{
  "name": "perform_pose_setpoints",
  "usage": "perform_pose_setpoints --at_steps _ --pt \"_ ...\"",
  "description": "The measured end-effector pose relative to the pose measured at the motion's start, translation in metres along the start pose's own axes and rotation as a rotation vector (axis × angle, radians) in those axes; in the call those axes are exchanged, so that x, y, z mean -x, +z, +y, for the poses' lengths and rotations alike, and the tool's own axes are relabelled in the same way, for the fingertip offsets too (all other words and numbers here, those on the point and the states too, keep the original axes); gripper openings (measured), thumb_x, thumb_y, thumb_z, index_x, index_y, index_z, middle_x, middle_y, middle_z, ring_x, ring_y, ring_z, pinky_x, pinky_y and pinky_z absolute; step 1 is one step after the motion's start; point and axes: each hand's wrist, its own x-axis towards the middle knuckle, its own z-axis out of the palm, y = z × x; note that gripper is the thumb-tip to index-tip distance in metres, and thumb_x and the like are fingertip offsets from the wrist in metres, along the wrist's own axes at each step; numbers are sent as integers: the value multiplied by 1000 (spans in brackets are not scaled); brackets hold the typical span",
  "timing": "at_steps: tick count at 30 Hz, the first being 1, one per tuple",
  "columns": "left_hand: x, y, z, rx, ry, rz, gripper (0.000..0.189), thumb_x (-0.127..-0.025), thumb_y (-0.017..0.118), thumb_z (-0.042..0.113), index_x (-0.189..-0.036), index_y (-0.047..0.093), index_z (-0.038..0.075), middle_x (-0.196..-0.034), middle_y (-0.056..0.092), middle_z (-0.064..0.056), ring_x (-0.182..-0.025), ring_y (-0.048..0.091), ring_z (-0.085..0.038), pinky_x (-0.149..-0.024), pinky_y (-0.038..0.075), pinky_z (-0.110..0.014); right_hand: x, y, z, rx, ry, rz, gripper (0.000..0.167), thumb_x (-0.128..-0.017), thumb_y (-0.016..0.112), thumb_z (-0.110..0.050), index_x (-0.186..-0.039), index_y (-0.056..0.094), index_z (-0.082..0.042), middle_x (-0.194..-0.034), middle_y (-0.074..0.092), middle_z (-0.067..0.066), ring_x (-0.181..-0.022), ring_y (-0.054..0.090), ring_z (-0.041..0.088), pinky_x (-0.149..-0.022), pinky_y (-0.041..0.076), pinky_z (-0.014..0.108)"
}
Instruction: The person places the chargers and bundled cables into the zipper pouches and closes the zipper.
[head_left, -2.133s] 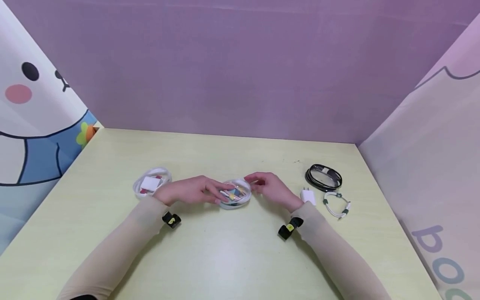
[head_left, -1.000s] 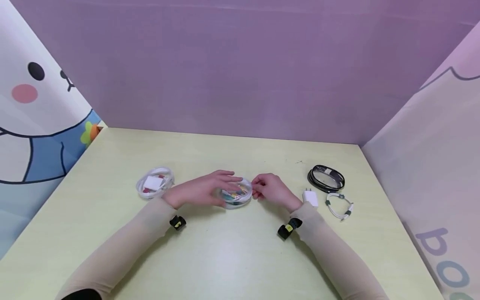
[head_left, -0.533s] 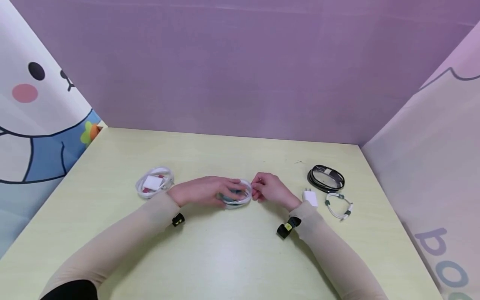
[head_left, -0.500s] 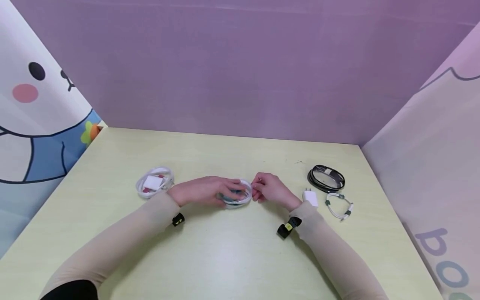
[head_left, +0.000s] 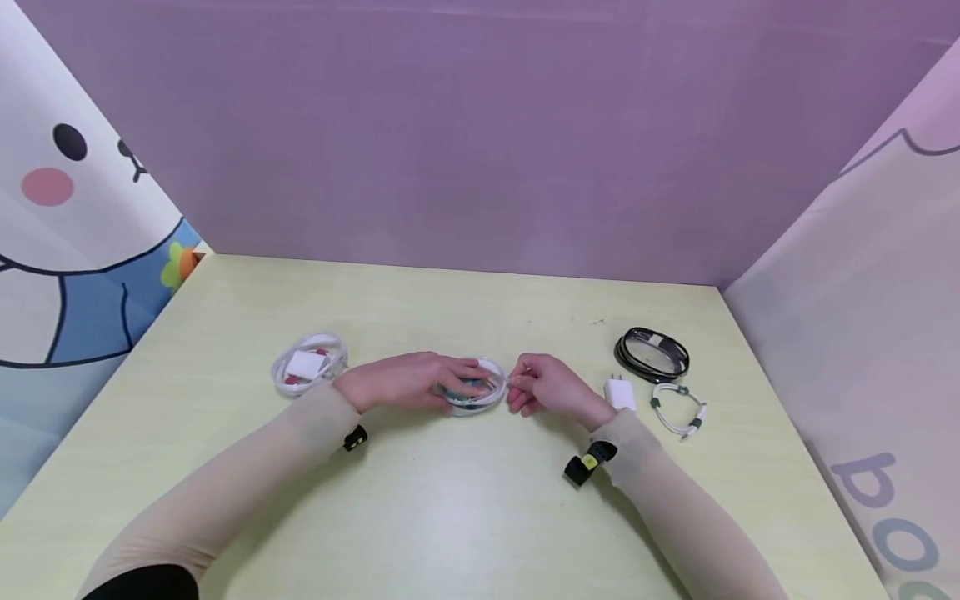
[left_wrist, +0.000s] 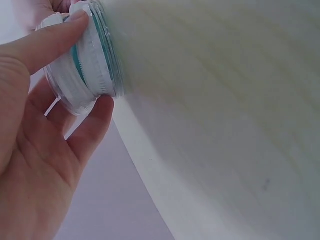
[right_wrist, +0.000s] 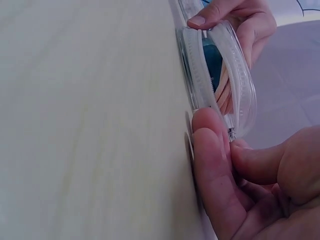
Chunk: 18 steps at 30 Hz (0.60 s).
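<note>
A small round clear zip pouch [head_left: 484, 406] with white zipper tape lies mid-table. The left wrist view shows the pouch [left_wrist: 95, 60] standing between the thumb and fingers of my left hand [head_left: 408, 381], which grips its sides. At its right end my right hand [head_left: 551, 387] pinches the zipper pull [right_wrist: 231, 134] between thumb and curled fingers. In the right wrist view the zipper gapes, with something teal [right_wrist: 212, 57] inside the pouch. What else it holds is mostly hidden under my left hand.
Left of my hands lies another round clear pouch [head_left: 339, 348] holding a white charger [head_left: 305, 365]. To the right are a coiled black cable [head_left: 624, 358], a white plug charger [head_left: 619, 393] and a short white cable [head_left: 657, 408]. A purple backdrop [head_left: 465, 150] rises behind the table [head_left: 450, 517].
My left hand lifted its fingers off the pouch, then laid them over it and stayed. My right hand came to pinch at the pouch's right end and has just shifted slightly right and nearer.
</note>
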Motion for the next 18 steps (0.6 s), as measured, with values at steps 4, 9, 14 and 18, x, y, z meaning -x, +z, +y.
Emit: perform_pose_setpoints --at_steps 4,9,14,18 --pt "0 0 0 -15 8 2 60 -89 76 11 -143 53 24 -158 35 11 -147 24 -15 -112 34 -38 2 0 3 -13 0 -15 11 -103 48 -1 -98 56 5 -88 69 17 -75 69 24 -67 59 35" --pt "1 1 1 -32 9 -1 65 -87 77 8 -144 53 26 -158 35 11 -148 24 -16 -111 36 -38 5 -1 7 -28 15 -31 11 -103 49 -1 -100 56 5 -89 70 17 -77 70 25 -69 59 36" --pt "0 1 1 -19 -2 -4 66 -87 78 7 -144 52 26 -158 34 11 -148 24 -16 -110 37 -37 9 0 8 -53 17 -52 11 -103 50 -3 -99 57 4 -90 70 17 -78 70 26 -70 59 36" --pt "0 2 1 -14 -4 6 65 -86 78 8 -144 52 25 -157 36 11 -147 25 -16 -109 38 -37 11 2 9 -66 5 -77 12 -103 50 -3 -98 57 4 -90 70 18 -79 70 27 -70 59 37"
